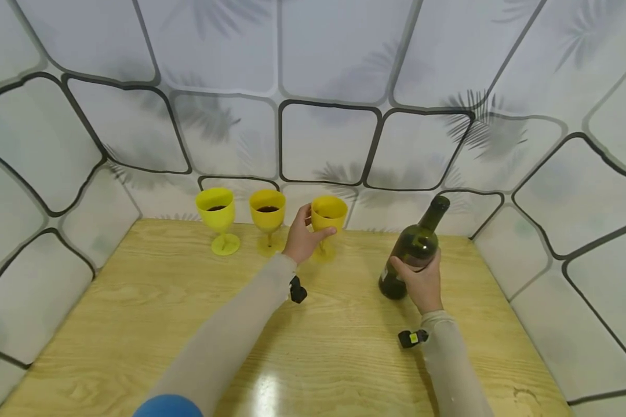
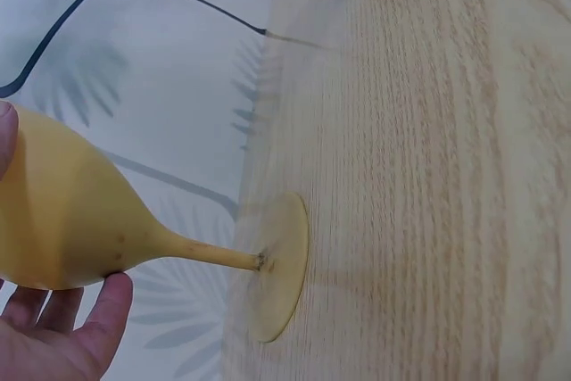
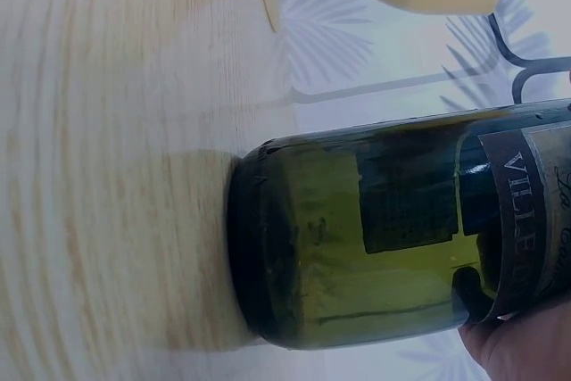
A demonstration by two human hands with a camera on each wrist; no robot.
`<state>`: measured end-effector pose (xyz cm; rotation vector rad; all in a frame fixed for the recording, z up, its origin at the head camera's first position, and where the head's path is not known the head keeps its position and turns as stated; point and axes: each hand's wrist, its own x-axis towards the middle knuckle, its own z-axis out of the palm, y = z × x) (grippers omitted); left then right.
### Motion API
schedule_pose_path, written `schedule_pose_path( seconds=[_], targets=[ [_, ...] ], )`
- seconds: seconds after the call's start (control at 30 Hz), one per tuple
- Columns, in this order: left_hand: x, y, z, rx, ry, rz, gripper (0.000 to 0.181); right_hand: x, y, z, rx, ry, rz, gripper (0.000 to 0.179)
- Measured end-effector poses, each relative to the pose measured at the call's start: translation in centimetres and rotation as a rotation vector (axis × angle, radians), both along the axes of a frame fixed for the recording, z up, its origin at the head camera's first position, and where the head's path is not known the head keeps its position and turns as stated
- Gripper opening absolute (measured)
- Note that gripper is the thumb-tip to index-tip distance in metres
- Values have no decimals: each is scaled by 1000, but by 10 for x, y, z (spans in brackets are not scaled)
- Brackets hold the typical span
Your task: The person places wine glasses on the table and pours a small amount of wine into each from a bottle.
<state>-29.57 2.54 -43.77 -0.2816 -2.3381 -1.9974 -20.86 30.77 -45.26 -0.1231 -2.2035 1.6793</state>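
Observation:
My left hand (image 1: 302,238) curls its fingers and thumb around the bowl of a yellow goblet (image 1: 328,214), the rightmost of three. In the left wrist view, that goblet (image 2: 80,207) stands upright, its round foot on the table. A little dark liquid shows inside it. My right hand (image 1: 425,285) grips the body of a green glass wine bottle (image 1: 411,249). The bottle leans slightly right in the head view; its label shows in the right wrist view. Whether the bottle's base (image 3: 254,247) touches the table I cannot tell.
Left of my left hand stand a middle yellow goblet (image 1: 268,215) and a greener-yellow goblet (image 1: 217,214), both holding dark liquid. The wood-grain table (image 1: 313,341) meets patterned walls (image 1: 328,145) at the back and sides. A blue round thing (image 1: 168,406) shows at the bottom edge.

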Motion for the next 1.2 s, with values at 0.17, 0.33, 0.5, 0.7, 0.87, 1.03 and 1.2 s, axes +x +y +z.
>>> schedule_pose_path(
  seconds=[0.17, 0.33, 0.5, 0.7, 0.87, 1.03, 1.2],
  targets=[
    [-1, 0, 0, 1, -8, -8, 85, 0, -2, -1, 4, 19, -6, 94],
    [-1, -3, 0, 25, -27, -44, 95, -2, -3, 1, 25, 44, -22, 94],
    [14, -9, -4, 72, -100, -59, 105, -3, -4, 1, 4, 34, -11, 95],
    [58, -27, -11, 123, -111, -88, 76, -5, -4, -2, -29, 29, -3, 92],
    [94, -54, -6, 9, 38, -163, 56, -10, -5, -4, -28, 32, 1, 90],
    [116, -85, 7, -88, 149, -163, 50, -18, -5, -9, -34, 70, 19, 88],
    [116, -114, 12, -165, 182, -90, 40, -31, -2, -14, -31, 125, 46, 89]
  ],
)
